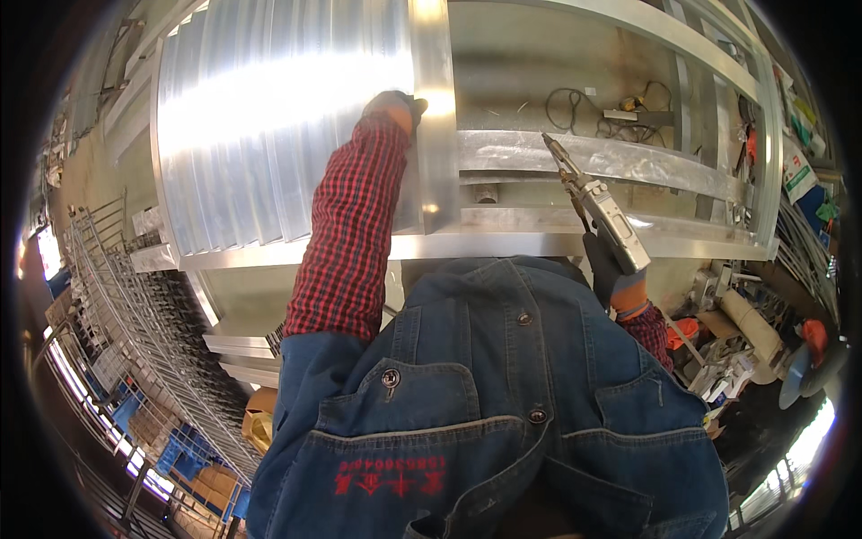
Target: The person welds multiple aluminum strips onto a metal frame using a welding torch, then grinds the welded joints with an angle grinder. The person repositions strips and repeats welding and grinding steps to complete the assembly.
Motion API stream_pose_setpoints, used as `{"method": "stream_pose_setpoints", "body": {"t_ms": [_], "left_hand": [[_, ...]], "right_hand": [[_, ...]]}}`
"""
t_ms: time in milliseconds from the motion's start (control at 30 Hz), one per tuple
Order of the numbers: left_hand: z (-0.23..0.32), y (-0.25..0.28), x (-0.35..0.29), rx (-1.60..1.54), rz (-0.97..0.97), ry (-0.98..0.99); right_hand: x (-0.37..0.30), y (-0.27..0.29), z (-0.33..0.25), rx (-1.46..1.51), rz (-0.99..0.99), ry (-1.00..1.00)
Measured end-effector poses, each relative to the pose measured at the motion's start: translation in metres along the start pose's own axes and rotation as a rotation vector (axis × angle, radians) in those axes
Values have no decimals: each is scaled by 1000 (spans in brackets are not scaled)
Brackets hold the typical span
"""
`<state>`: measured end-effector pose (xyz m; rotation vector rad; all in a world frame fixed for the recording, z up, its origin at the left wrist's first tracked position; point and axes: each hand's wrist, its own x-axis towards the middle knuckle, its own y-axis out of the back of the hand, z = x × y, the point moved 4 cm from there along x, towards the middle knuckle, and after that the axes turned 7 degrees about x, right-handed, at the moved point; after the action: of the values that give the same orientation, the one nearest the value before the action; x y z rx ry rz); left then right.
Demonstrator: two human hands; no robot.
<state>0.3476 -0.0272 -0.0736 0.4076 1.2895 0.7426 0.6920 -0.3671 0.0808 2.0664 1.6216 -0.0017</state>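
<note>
My left hand (395, 110), in a dark glove with an orange cuff, is stretched forward to the seam between a ribbed silver metal panel (269, 180) and a flat metal bar (438, 135). Its fingers are foreshortened, and I cannot see whether they grip anything. My right hand (609, 269), gloved the same way, is closed around a silver rivet gun (611, 216) near the frame's front edge. The tool's slim nose points forward and left, over a shiny crossbar (602, 156) of the metal frame; I cannot tell whether it touches it.
Beyond the crossbar, a cable (566, 106) and a small yellow tool (633, 103) lie on the floor. Wire racks (135, 314) stand at the left. Scrap, boards (750, 323) and long metal strips (808, 242) are heaped at the right. The frame's front rail (503, 245) runs close before me.
</note>
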Motion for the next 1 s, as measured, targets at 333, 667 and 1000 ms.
{"method": "stream_pose_setpoints", "body": {"t_ms": [333,667,1000], "left_hand": [[10,16,-9,172,71,36],[12,15,-16,143,97,58],[26,24,-16,351,68,39]], "right_hand": [[25,14,-30,-137,-64,73],[50,32,-80,-318,-250,244],[96,53,-186,-553,-691,559]]}}
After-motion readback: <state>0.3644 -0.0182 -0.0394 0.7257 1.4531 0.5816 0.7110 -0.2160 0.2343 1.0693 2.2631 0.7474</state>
